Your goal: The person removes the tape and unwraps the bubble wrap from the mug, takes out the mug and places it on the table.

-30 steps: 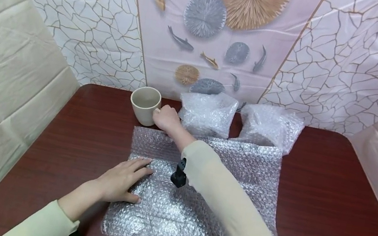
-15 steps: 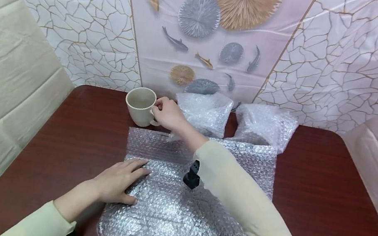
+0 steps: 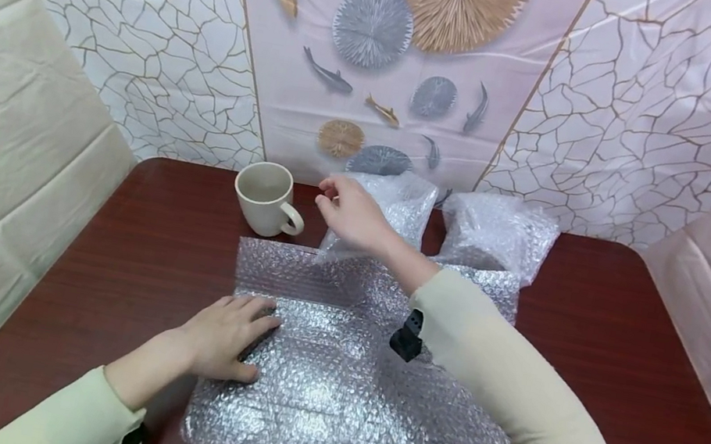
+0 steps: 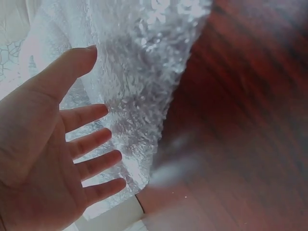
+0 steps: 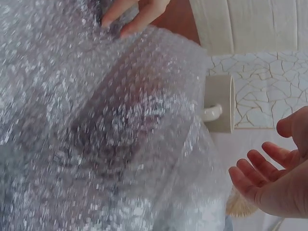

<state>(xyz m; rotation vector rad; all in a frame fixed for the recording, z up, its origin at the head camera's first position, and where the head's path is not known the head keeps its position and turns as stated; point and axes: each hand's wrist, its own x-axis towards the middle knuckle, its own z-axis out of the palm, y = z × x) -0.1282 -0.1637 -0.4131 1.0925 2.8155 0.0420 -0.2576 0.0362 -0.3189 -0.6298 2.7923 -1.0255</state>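
A beige mug (image 3: 265,200) stands upright at the back left of the table, its handle facing right. My right hand (image 3: 357,214) hovers just right of the mug, apart from it, over a bubble-wrapped bundle; the right wrist view shows its fingers loosely bent around nothing. A sheet of bubble wrap (image 3: 323,407) lies spread in front of me, its far part a single thinner layer. On the sheet's left edge rests my left hand (image 3: 224,338), fingers spread and extended; the left wrist view shows its palm holding nothing.
Two bundles in bubble wrap stand at the back: one (image 3: 412,200) partly behind my right hand, another (image 3: 496,235) farther right. The dark red wooden table (image 3: 595,360) reaches a patterned backdrop (image 3: 629,127). Cloth hangs at both sides.
My right hand has let go of the mug's handle and moved right, away from it. The mug still stands, its handle now showing fully. My left hand stays on the bubble wrap.
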